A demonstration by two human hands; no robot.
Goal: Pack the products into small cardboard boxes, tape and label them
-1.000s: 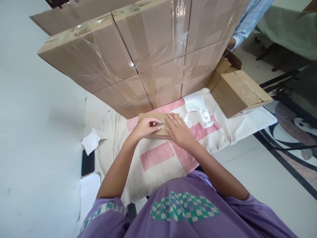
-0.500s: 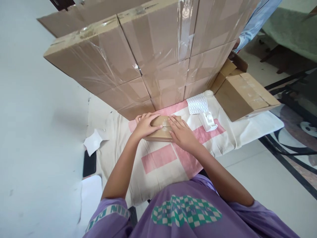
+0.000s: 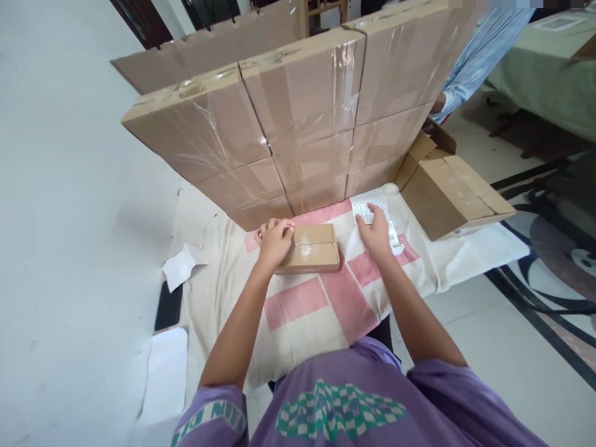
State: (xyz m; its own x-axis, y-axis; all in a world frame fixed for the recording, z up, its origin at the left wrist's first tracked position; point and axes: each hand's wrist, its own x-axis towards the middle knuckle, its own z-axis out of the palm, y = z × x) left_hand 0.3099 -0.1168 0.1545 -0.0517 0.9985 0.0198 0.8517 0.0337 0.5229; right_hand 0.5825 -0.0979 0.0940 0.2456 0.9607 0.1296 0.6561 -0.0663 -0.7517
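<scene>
A small brown cardboard box (image 3: 313, 248), taped shut along its top seam, lies on a cream cloth with pink rectangles (image 3: 298, 298). My left hand (image 3: 274, 241) curls over the box's left end and holds it. My right hand (image 3: 375, 232) is off the box, to its right, with the fingers stretched out over a white sheet of small stickers (image 3: 367, 203). A white tape dispenser (image 3: 395, 242) shows only partly, just past that hand's right side.
A wall of large taped cartons (image 3: 302, 124) stands right behind the small box. A smaller carton (image 3: 454, 192) lies at the right. Another person's light blue sleeve (image 3: 475, 56) shows behind it. A torn white paper (image 3: 184, 267), a black phone (image 3: 167, 305) and a white sheet (image 3: 164, 372) lie at the left.
My right hand left the small box's top and moved right to the sticker sheet and dispenser. My left hand slid to the box's left end. The view tilted up a little.
</scene>
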